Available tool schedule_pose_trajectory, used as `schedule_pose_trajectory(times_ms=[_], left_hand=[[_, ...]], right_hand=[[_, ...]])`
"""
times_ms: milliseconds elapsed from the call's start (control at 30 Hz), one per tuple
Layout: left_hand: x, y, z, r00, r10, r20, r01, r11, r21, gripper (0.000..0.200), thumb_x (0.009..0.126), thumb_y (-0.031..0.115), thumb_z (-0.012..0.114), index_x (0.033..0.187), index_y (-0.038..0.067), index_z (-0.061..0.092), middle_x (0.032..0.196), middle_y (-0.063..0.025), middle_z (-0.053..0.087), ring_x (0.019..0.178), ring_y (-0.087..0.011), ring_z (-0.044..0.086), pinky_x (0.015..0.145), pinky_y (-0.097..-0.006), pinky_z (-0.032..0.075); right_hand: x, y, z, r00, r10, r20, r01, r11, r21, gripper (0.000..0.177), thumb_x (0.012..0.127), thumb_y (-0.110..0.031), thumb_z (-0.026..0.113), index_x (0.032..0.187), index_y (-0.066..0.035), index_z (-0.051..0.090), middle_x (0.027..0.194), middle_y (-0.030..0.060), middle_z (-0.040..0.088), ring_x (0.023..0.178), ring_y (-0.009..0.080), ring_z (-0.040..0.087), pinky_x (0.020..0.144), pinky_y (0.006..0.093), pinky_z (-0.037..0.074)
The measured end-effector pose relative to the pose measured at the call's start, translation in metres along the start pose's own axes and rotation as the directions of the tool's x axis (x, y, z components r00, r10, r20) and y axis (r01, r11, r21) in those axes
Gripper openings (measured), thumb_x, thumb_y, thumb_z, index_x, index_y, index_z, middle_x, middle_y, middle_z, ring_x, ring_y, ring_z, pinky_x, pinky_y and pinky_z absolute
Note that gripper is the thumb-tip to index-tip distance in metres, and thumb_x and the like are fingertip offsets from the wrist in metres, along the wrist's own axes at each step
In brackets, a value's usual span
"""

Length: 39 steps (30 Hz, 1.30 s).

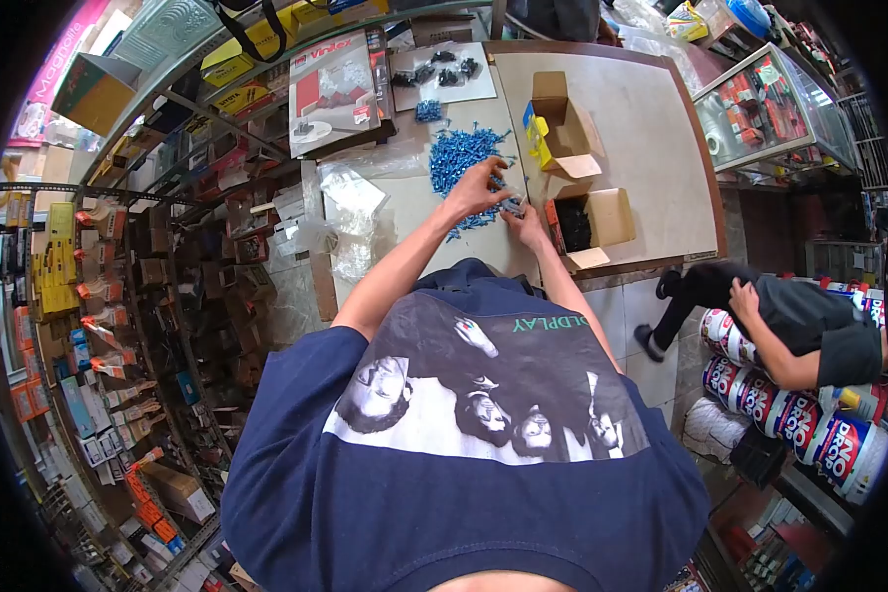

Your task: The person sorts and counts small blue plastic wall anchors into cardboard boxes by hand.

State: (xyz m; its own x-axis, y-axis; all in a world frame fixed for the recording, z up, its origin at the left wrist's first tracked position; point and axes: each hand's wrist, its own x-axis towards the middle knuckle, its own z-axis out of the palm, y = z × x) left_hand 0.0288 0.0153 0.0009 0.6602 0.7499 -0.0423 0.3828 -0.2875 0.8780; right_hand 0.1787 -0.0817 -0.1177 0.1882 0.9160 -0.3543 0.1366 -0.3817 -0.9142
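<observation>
A spread pile of small blue pieces (pixel 456 158) lies on the light table, and a compact blue bundle (pixel 428 111) sits just beyond it. My left hand (pixel 481 185) is over the right side of the pile, its fingers bent together in a pinch; what they hold is too small to name. Close beside it, at the pile's lower right edge, my right hand (pixel 525 223) has its fingers closed on a small clear bag (pixel 511 206). The bag seems to hold some blue pieces.
Right of the pile stand two open cardboard boxes (pixel 562 133), (pixel 614 217). A Vinilex box (pixel 340 94), black parts on a white sheet (pixel 464 91) and clear plastic bags (pixel 353 212) lie left and behind. A person (pixel 809 321) sits at the right by paint buckets (pixel 849 449).
</observation>
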Motion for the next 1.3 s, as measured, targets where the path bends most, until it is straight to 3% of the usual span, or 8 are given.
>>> schedule_pose_trajectory(times_ms=[67, 200, 333, 600, 800, 967, 1300], left_hand=[[-0.013, -0.011, -0.013, 0.994, -0.096, -0.053, 0.096, 0.995, -0.008, 0.048, 0.074, 0.018, 0.073, 0.113, 0.001, 0.051, 0.1, -0.0158, 0.061, 0.085, -0.0254, 0.065, 0.072, -0.0345, 0.053], [-0.041, -0.073, -0.031, 0.963, -0.224, -0.15, 0.238, 0.968, 0.077, 0.042, 0.071, 0.019, 0.072, 0.105, -0.001, 0.056, 0.098, -0.0167, 0.063, 0.081, -0.0263, 0.065, 0.074, -0.0354, 0.052], [-0.07, -0.106, -0.034, 0.946, -0.294, -0.137, 0.312, 0.942, 0.128, 0.039, 0.069, 0.017, 0.07, 0.103, 0.0, 0.059, 0.098, -0.0164, 0.064, 0.081, -0.0261, 0.065, 0.074, -0.0348, 0.052], [-0.083, -0.104, -0.02, 0.944, -0.312, -0.102, 0.324, 0.936, 0.14, 0.039, 0.068, 0.015, 0.071, 0.102, 0.002, 0.058, 0.095, -0.0169, 0.064, 0.082, -0.0271, 0.065, 0.074, -0.0365, 0.052], [-0.084, -0.093, -0.018, 0.959, -0.251, -0.129, 0.276, 0.928, 0.251, 0.031, 0.072, 0.006, 0.065, 0.101, 0.003, 0.056, 0.084, -0.0148, 0.066, 0.082, -0.0289, 0.064, 0.07, -0.0382, 0.051], [-0.086, -0.097, -0.021, 0.954, -0.257, -0.155, 0.291, 0.919, 0.267, 0.03, 0.073, 0.005, 0.063, 0.102, 0.005, 0.055, 0.081, -0.0113, 0.068, 0.079, -0.0283, 0.065, 0.069, -0.0389, 0.05], [-0.088, -0.1, -0.022, 0.92, -0.327, -0.217, 0.365, 0.915, 0.17, 0.024, 0.075, 0.003, 0.06, 0.098, 0.005, 0.052, 0.08, -0.0127, 0.067, 0.078, -0.0302, 0.064, 0.067, -0.0397, 0.049]], right_hand=[[0.002, 0.005, 0.003, 0.999, 0.014, -0.052, -0.021, 0.991, -0.133, 0.035, 0.079, -0.019, 0.068, 0.109, -0.004, 0.061, 0.096, 0.0065, 0.066, 0.087, 0.0159, 0.059, 0.082, 0.0303, 0.045], [-0.005, -0.013, 0.0, 0.998, 0.039, -0.055, -0.046, 0.989, -0.14, 0.037, 0.079, -0.021, 0.068, 0.111, -0.003, 0.06, 0.099, 0.0084, 0.065, 0.09, 0.0169, 0.059, 0.083, 0.0308, 0.045], [-0.007, -0.019, -0.002, 0.997, 0.077, -0.029, -0.08, 0.982, -0.17, 0.04, 0.079, -0.023, 0.068, 0.114, -0.003, 0.059, 0.102, 0.0091, 0.065, 0.093, 0.0173, 0.059, 0.084, 0.0306, 0.045], [-0.009, -0.02, -0.001, 0.996, 0.087, -0.036, -0.091, 0.985, -0.149, 0.045, 0.079, -0.025, 0.069, 0.117, -0.003, 0.058, 0.105, 0.0103, 0.065, 0.096, 0.0188, 0.059, 0.086, 0.0305, 0.044], [-0.003, -0.009, 0.0, 0.996, 0.082, -0.037, -0.087, 0.985, -0.147, 0.046, 0.08, -0.027, 0.068, 0.117, -0.003, 0.058, 0.103, 0.0111, 0.065, 0.095, 0.0196, 0.059, 0.084, 0.0311, 0.045], [-0.02, -0.04, -0.002, 0.993, 0.098, -0.059, -0.107, 0.977, -0.183, 0.044, 0.08, -0.026, 0.068, 0.116, -0.003, 0.058, 0.101, 0.0099, 0.065, 0.093, 0.0186, 0.059, 0.083, 0.0311, 0.046], [-0.006, -0.014, 0.0, 0.996, 0.073, -0.055, -0.081, 0.985, -0.153, 0.04, 0.079, -0.024, 0.068, 0.114, -0.005, 0.06, 0.099, 0.0073, 0.065, 0.091, 0.0167, 0.058, 0.083, 0.0313, 0.045]])
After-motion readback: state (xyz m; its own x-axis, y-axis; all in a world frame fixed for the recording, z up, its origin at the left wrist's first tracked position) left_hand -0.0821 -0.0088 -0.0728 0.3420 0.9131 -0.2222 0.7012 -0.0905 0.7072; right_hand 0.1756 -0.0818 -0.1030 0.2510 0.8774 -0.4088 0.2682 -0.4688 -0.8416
